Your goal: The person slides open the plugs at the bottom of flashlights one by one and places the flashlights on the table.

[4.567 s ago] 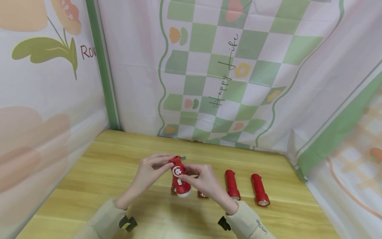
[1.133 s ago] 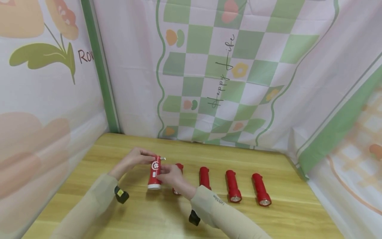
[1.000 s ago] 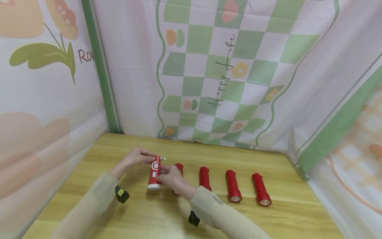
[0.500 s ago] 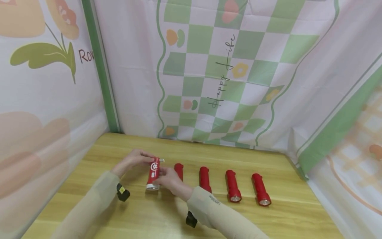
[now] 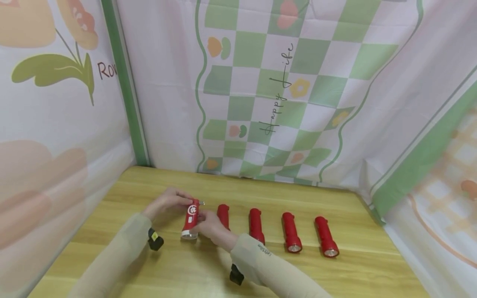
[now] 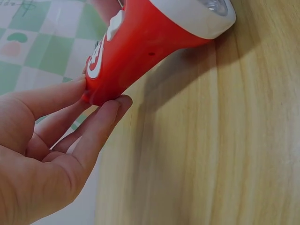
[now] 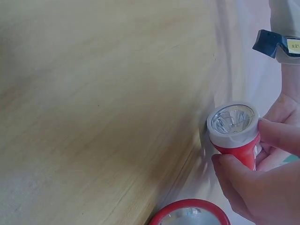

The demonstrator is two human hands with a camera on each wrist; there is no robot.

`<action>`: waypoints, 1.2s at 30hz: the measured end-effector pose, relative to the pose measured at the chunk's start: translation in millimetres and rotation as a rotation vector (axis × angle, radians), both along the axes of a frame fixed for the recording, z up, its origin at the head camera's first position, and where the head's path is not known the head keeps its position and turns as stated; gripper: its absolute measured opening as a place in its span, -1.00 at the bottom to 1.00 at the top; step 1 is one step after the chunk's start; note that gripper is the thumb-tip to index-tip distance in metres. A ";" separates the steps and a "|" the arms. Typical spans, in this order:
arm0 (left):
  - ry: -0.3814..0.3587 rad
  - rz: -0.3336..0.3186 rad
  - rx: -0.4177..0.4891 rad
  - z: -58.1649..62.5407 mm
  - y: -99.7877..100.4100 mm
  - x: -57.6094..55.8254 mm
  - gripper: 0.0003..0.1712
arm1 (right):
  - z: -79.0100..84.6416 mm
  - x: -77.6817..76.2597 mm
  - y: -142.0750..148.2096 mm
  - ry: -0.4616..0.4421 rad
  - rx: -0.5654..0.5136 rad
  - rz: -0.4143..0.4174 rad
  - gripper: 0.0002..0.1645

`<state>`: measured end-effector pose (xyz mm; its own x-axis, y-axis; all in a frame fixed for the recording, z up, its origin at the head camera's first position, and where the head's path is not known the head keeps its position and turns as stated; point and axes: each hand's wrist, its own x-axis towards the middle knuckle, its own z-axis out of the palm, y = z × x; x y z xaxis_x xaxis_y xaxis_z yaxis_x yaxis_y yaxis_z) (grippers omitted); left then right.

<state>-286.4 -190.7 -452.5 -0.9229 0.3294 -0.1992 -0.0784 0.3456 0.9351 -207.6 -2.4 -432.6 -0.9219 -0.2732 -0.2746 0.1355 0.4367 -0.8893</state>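
In the head view, a red flashlight (image 5: pixel 190 219) with a white head ring, a white switch and a round white emblem is held between both hands at the left end of a row. My left hand (image 5: pixel 168 203) pinches its tail, where a small metal prong sticks out. My right hand (image 5: pixel 209 225) grips near the white head. The left wrist view shows thumb and fingertips (image 6: pixel 112 110) on the narrow red end, above a shadow on the wood. Seen by the right wrist camera, the clear lens (image 7: pixel 232 121) faces the camera, with the right thumb and fingers around the neck.
Right of the held one lie several red flashlights in a row: one (image 5: pixel 223 215) partly behind the right hand, then another (image 5: pixel 256 223), a third (image 5: pixel 291 232) and the rightmost (image 5: pixel 326 236). A wooden table (image 5: pixel 335 281) lies beneath; patterned curtains (image 5: pixel 167 103) stand behind and at both sides.
Both hands have carried the flashlight leftward from in front of the row. Within the last second they have lowered it slightly toward the table, its head tipping nearer the person.
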 end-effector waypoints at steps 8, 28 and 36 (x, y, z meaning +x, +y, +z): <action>-0.017 -0.014 0.027 -3.8 -0.3 -3.7 -0.62 | 0.3 -0.3 0.5 0.001 0.016 -0.005 -0.38; 0.038 -0.027 -0.100 -7.9 2.3 -5.5 -0.68 | -4.9 -3.9 2.6 0.008 0.002 0.010 -0.48; 0.094 -0.054 -0.174 -10.4 0.9 -6.1 -0.70 | -5.1 -5.8 2.5 -0.015 -0.003 0.009 -0.49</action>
<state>-292.5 -189.8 -462.9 -0.9222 0.3467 -0.1713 0.0293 0.5042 0.8631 -213.4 0.1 -437.7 -0.9152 -0.2823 -0.2875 0.1449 0.4351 -0.8886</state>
